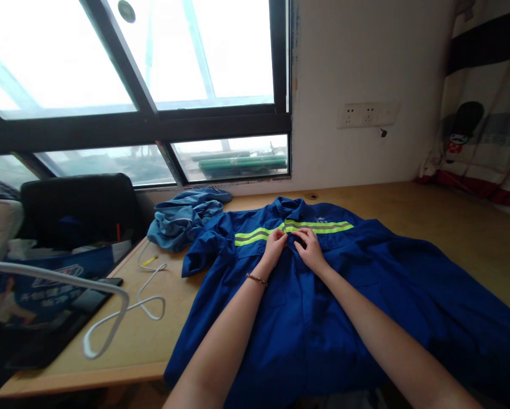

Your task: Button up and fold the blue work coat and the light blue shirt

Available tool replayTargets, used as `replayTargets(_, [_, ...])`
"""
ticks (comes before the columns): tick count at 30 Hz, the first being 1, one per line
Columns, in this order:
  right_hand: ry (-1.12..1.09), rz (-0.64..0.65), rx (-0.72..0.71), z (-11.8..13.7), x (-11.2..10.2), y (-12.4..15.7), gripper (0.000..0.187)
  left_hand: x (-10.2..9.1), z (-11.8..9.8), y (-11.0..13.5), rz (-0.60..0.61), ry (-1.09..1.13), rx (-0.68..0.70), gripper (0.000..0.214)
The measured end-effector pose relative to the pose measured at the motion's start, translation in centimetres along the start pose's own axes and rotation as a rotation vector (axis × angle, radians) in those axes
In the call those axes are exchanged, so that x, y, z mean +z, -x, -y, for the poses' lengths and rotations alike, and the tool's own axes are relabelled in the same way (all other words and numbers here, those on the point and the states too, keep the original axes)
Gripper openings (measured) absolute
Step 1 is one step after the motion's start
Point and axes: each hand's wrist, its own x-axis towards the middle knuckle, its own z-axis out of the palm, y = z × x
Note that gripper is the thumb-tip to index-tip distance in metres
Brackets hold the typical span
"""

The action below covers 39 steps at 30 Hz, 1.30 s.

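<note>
Head view: both hands (275, 248) (311, 253) in narrow pinches on blue jacket (300, 301); table edge (84, 380) front-left

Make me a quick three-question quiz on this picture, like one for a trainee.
1. Multiple choice: where are the left hand and right hand?
A) On the window frame
B) At the front of the blue garment, near its yellow-green band
C) On the wall sockets

2. True or false: the bracelet is on the right wrist.

3. Short answer: what colour is the cable at the picture's left?

Key:
1. B
2. False; it is on the left wrist.
3. White
</note>
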Motion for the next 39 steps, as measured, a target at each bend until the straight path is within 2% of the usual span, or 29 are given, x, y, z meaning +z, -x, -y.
replayTargets(6, [-0.148, 0.086, 0.061, -0.6, -0.1, -0.5, 0.033, -0.1, 0.0, 0.1, -0.018, -0.094, 0.04, 0.022])
replayTargets(10, [-0.207, 0.104, 0.117, -0.9, -0.1, -0.6, 0.032, -0.1, -0.2, 0.2, 0.006, 0.0, 0.011, 0.031])
replayTargets(14, [-0.214, 0.081, 0.087, -0.6, -0.1, -0.4, 0.039, 0.0, -0.5, 0.5, 0.02, 0.081, -0.027, 0.042])
replayTargets(18, [-0.185, 0.13, 0.047, -0.8, -0.1, -0.4, 0.043, -0.1, -0.8, 0.7, 0.056, 0.122, -0.04, 0.048])
replayTargets(27, [-0.235, 0.182, 0.148, -1.8, 0.1, -0.7, 0.039, -0.2, -1.1, 0.8, 0.061, 0.09, -0.039, 0.056])
replayTargets(33, [-0.046, 0.201, 0.075, -0.7, 0.0, -0.4, 0.055, -0.1, -1.3, 0.5, 0.011, 0.065, -0.021, 0.066])
replayTargets(35, [0.064, 0.206, 0.043, 0.5, -0.2, 0.1, 0.058, -0.2, -1.2, 0.3, -0.031, 0.075, -0.01, 0.066])
replayTargets(39, [0.37, 0.197, 0.016, 3.7, -0.6, 2.2, 0.054, -0.7, -0.7, -0.5, -0.069, 0.137, -0.006, 0.065])
